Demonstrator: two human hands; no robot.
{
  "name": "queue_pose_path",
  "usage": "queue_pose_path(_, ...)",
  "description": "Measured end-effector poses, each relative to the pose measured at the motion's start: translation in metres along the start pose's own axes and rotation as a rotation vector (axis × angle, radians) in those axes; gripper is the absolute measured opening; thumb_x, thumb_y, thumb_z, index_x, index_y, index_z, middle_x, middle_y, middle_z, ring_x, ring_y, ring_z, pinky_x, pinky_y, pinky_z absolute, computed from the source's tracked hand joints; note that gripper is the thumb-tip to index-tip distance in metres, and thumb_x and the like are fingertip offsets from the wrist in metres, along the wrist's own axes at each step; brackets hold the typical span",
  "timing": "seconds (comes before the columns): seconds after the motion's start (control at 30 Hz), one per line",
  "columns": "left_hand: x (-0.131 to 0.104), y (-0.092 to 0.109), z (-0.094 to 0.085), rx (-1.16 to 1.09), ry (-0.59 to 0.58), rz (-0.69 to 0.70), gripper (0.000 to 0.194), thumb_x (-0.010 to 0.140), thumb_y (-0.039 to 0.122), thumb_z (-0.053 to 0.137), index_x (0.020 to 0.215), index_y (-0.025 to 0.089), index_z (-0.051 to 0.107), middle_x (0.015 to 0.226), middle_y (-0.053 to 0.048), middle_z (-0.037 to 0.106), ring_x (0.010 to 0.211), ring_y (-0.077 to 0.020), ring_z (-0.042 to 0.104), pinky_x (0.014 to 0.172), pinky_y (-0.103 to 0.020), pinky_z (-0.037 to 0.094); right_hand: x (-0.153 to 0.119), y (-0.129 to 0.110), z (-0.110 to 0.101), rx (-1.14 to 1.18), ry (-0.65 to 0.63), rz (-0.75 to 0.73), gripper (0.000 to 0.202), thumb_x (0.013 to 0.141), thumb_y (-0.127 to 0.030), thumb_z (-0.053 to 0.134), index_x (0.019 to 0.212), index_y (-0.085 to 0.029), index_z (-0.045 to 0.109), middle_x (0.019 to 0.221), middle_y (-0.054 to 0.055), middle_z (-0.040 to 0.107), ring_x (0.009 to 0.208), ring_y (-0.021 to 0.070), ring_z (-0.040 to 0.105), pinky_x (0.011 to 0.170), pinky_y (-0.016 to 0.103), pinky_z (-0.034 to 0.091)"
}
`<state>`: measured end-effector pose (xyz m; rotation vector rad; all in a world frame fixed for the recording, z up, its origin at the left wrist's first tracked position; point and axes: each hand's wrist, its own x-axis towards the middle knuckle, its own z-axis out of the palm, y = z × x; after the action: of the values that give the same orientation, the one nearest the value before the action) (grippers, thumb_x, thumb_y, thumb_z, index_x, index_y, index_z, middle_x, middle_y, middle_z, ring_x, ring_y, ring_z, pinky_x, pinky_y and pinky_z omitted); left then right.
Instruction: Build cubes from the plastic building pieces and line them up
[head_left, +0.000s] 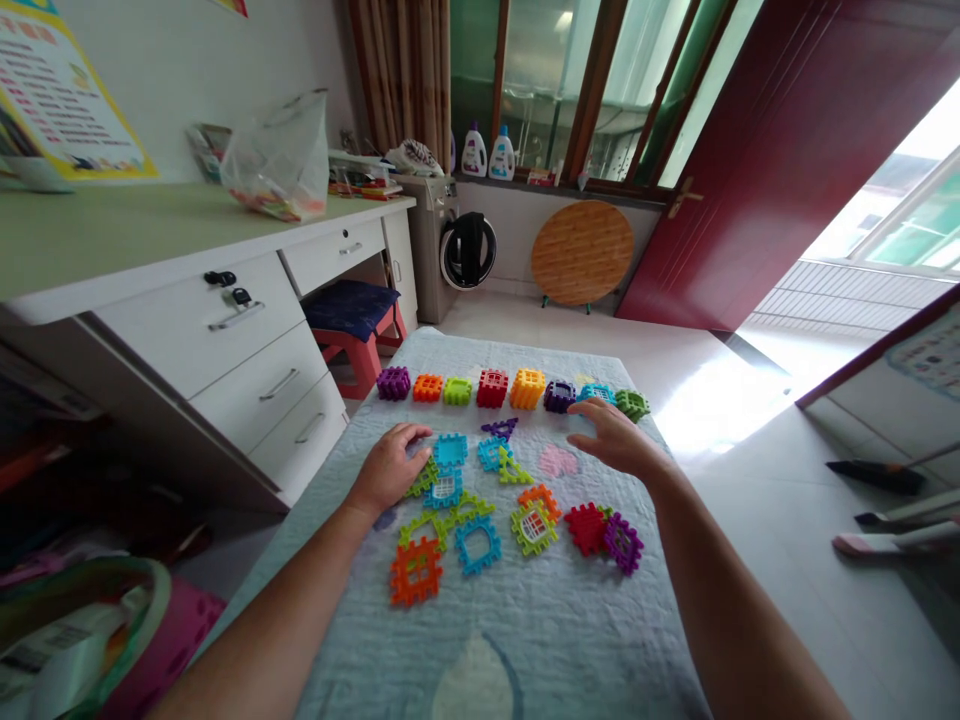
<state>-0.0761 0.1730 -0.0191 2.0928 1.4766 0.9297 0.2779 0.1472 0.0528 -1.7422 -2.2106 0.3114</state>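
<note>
My left hand [391, 465] rests low over the cloth with its thumb and fingers apart, beside a green interlocking building tile [424, 478]. Just right of it lie a light-blue tile [451, 450] and a blue window tile [443, 488]. My right hand [616, 440] is open, fingers pointing left, directly in front of a light-blue tile stack [597, 392]; whether a fingertip touches it I cannot tell. A dark-purple stack [559, 396] and a green stack [633, 404] flank that one. Between my hands are a purple triangle piece [500, 428] and a green triangle piece [514, 467].
Purple [394, 383], orange [428, 388], lime [457, 391], red [493, 388] and yellow [528, 388] stacks continue the row. Nearer lie loose orange [417, 572], blue [478, 545], red [585, 528] and purple [623, 544] tiles. A desk [202, 320] stands left, a stool [352, 315] beyond.
</note>
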Motion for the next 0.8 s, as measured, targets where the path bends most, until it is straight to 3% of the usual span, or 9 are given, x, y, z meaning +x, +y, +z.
queue_pose_path(0.1, -0.001, -0.001, 0.002, -0.006, 0.020, 0.006, 0.025, 0.077, 0.030, 0.054, 0.097, 0.018, 0.063, 0.099, -0.006, 0.065, 0.092, -0.0208, 0.062, 0.089, -0.034, 0.049, -0.026, 0.008, 0.003, 0.075, -0.087, 0.086, 0.038, 0.077, -0.030, 0.059, 0.112, -0.019, 0.059, 0.107, 0.009, 0.063, 0.094, 0.0215, 0.060, 0.082, 0.034, 0.046)
queue_pose_path(0.2, -0.002, -0.001, 0.003, -0.002, 0.018, -0.006, 0.025, 0.077, 0.030, 0.054, 0.097, 0.019, 0.063, 0.098, -0.005, 0.065, 0.086, -0.0192, 0.063, 0.084, -0.032, 0.050, -0.038, 0.007, 0.008, 0.104, -0.255, 0.127, 0.033, 0.074, -0.029, 0.061, 0.105, -0.018, 0.061, 0.094, 0.007, 0.066, 0.081, 0.0191, 0.061, 0.072, 0.031, 0.048)
queue_pose_path(0.3, -0.002, 0.000, 0.003, 0.005, 0.004, -0.032, 0.025, 0.077, 0.030, 0.053, 0.097, 0.019, 0.062, 0.098, -0.004, 0.065, 0.080, -0.0173, 0.062, 0.079, -0.030, 0.051, -0.043, -0.001, 0.008, 0.071, -0.363, 0.089, 0.032, 0.070, -0.032, 0.065, 0.099, -0.018, 0.062, 0.092, 0.006, 0.065, 0.080, 0.0189, 0.060, 0.071, 0.030, 0.047)
queue_pose_path(0.43, -0.002, 0.000, 0.004, 0.001, -0.003, -0.046, 0.025, 0.077, 0.029, 0.052, 0.098, 0.019, 0.062, 0.098, -0.004, 0.064, 0.079, -0.0167, 0.061, 0.079, -0.030, 0.050, -0.051, -0.016, 0.005, 0.046, -0.430, 0.080, 0.048, 0.063, -0.038, 0.070, 0.105, -0.017, 0.059, 0.099, 0.008, 0.061, 0.084, 0.0203, 0.057, 0.076, 0.031, 0.046)
queue_pose_path(0.6, -0.002, 0.000, 0.005, 0.003, -0.011, -0.050, 0.025, 0.077, 0.029, 0.053, 0.097, 0.018, 0.062, 0.097, -0.005, 0.065, 0.079, -0.0171, 0.061, 0.078, -0.030, 0.050, -0.067, -0.032, 0.013, -0.034, -0.421, 0.063, 0.055, 0.055, -0.032, 0.073, 0.106, -0.019, 0.058, 0.103, 0.009, 0.054, 0.091, 0.0241, 0.053, 0.079, 0.034, 0.044)
queue_pose_path(0.8, -0.002, -0.002, 0.005, -0.004, -0.005, -0.046, 0.026, 0.076, 0.030, 0.053, 0.098, 0.018, 0.062, 0.098, -0.005, 0.065, 0.080, -0.0174, 0.061, 0.077, -0.030, 0.050, -0.072, -0.033, 0.021, -0.020, -0.357, 0.022, 0.034, 0.058, -0.028, 0.071, 0.089, -0.018, 0.059, 0.096, 0.007, 0.055, 0.086, 0.0213, 0.051, 0.076, 0.031, 0.041)
